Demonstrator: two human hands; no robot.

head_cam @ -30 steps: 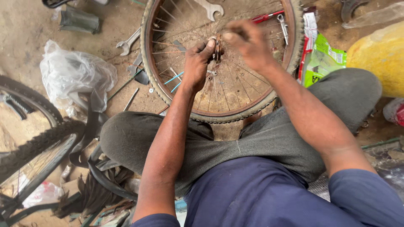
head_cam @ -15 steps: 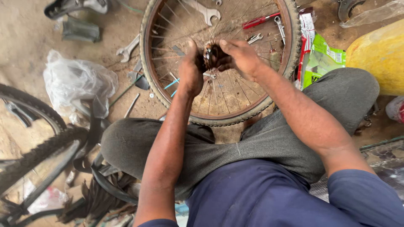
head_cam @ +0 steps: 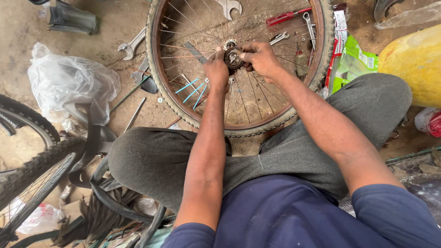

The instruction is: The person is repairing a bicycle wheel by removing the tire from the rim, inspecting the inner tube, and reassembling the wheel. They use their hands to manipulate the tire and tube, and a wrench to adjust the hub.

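A spoked bicycle wheel (head_cam: 161, 87) with a worn tyre lies flat on the ground in front of my knees. Its dark hub (head_cam: 232, 58) sits at the centre. My left hand (head_cam: 216, 69) rests on the left side of the hub, fingers curled against it. My right hand (head_cam: 261, 58) grips the hub from the right, thumb and fingers closed around it. Both forearms reach out over my grey trousers.
Spanners (head_cam: 131, 45) and a red-handled tool (head_cam: 285, 17) lie around and under the wheel. A crumpled plastic bag (head_cam: 69, 82) lies to the left, another bicycle wheel (head_cam: 32, 179) at lower left, a yellow container (head_cam: 413, 64) to the right, a green packet (head_cam: 353, 62) beside it.
Both hands have dropped from above the hub and closed in on it. The view has shifted slightly, so the wheel sits a little lower in frame.
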